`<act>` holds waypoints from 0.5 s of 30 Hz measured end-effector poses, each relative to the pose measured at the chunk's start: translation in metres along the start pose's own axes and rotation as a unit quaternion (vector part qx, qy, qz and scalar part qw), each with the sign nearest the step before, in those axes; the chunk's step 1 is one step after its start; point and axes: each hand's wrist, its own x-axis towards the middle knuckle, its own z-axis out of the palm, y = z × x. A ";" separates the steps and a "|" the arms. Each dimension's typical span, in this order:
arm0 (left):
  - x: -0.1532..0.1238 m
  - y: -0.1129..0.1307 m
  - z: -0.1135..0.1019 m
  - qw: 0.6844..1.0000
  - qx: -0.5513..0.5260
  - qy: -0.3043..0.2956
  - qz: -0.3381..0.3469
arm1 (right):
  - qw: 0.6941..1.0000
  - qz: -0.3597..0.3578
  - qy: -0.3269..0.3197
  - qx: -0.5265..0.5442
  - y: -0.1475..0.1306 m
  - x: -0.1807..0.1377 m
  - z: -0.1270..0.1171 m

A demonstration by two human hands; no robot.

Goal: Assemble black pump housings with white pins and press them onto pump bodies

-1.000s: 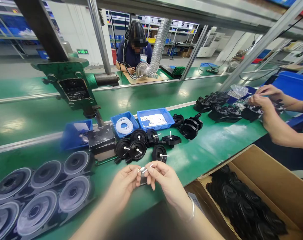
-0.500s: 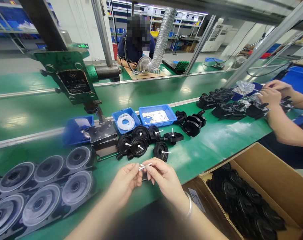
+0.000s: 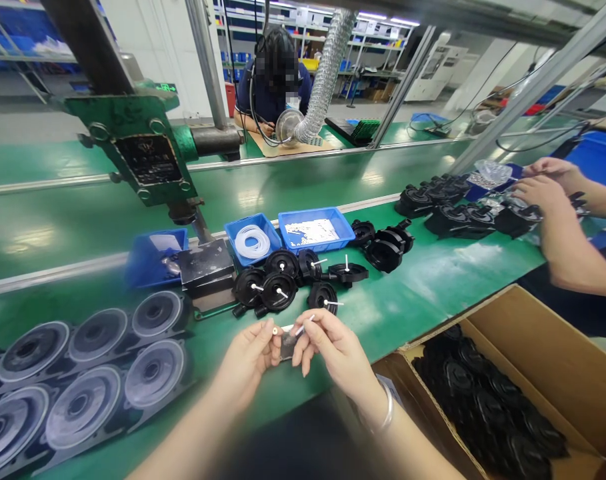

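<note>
My left hand (image 3: 247, 363) pinches a small white piece at its fingertips, close to a small grey part (image 3: 287, 345) held between both hands. My right hand (image 3: 333, 350) pinches a thin white pin (image 3: 304, 326) that points up and right. Both hands hover just above the green bench (image 3: 423, 293), near its front edge. Just beyond them lies a cluster of black round housings (image 3: 283, 283), several with white pins standing in their centres.
Blue trays hold white rings (image 3: 250, 241) and white small parts (image 3: 310, 231). A green press (image 3: 143, 157) stands at the left. Black discs (image 3: 83, 380) lie at the left, a cardboard box (image 3: 507, 393) of black parts at the right. Another person's hands (image 3: 543, 190) work at the far right.
The white pin in my right hand has drawn apart from the piece in my left hand and tilted upward. My hands stayed in about the same place.
</note>
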 end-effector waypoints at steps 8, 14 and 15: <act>0.000 -0.001 0.000 1.000 0.021 -0.004 0.007 | 0.980 -0.022 -0.012 -0.196 0.000 -0.005 -0.008; -0.002 0.000 0.000 0.999 0.050 -0.009 0.017 | 0.938 -0.094 -0.031 -0.331 -0.005 -0.010 -0.004; -0.002 0.000 0.000 0.998 0.058 -0.010 0.020 | 0.932 -0.105 -0.039 -0.345 -0.006 -0.010 -0.003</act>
